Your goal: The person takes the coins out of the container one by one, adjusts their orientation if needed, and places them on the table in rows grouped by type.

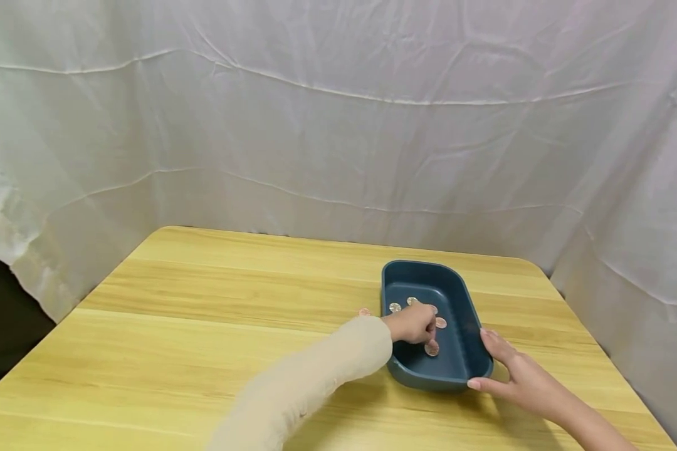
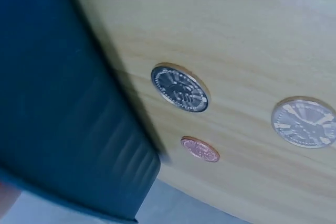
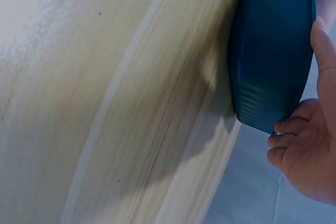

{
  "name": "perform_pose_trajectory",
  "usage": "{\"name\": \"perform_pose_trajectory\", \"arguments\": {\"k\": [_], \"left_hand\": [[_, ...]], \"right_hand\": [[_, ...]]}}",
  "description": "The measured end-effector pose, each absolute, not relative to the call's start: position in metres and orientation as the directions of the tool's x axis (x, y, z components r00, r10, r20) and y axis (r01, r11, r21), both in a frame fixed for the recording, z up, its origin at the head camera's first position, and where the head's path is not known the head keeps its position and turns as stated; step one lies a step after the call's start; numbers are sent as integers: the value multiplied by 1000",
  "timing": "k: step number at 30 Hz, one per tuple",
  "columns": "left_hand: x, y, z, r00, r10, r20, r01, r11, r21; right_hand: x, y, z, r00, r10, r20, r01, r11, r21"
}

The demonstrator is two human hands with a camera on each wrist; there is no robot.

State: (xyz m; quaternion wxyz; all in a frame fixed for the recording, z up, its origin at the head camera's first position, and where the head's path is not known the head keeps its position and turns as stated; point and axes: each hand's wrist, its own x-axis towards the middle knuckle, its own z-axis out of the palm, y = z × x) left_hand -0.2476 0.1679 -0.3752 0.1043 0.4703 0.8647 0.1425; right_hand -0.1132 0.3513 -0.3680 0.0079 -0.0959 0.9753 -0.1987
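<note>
A dark blue tray (image 1: 479, 326) with rounded corners stands on the table. My left hand (image 1: 416, 322) reaches over its left rim, fingers curled downward, and pinches a coin (image 1: 431, 349) at the fingertips, low inside the tray. Around that hand lie several more coins, among them a copper coin (image 1: 440, 322) and a silvery coin (image 1: 395, 307). My right hand (image 1: 519, 376) grips the tray's near right corner, thumb on the near rim and fingers along the right side. The left wrist view shows the tray's outer wall, hiding the left fingers.
Outside the tray, a copper coin (image 1: 363, 312) lies on the wooden table (image 1: 203, 351) by the left wall. The left wrist view has a dark silvery coin (image 2: 180, 87) and a brighter silvery coin (image 2: 304, 122) on the wood too. White cloth (image 1: 316, 138) hangs behind the table.
</note>
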Motion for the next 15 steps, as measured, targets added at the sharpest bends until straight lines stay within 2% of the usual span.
{"name": "perform_pose_trajectory", "arguments": {"k": [6,15], "left_hand": [[-243,151,-359,-573,819,38,717,478,507],[-239,124,-341,-710,685,165,546,387,743]], "right_hand": [[-114,352,-368,-981,-193,17,-184,901,-393],[-115,353,-369,-981,-194,14,-184,897,-402]]}}
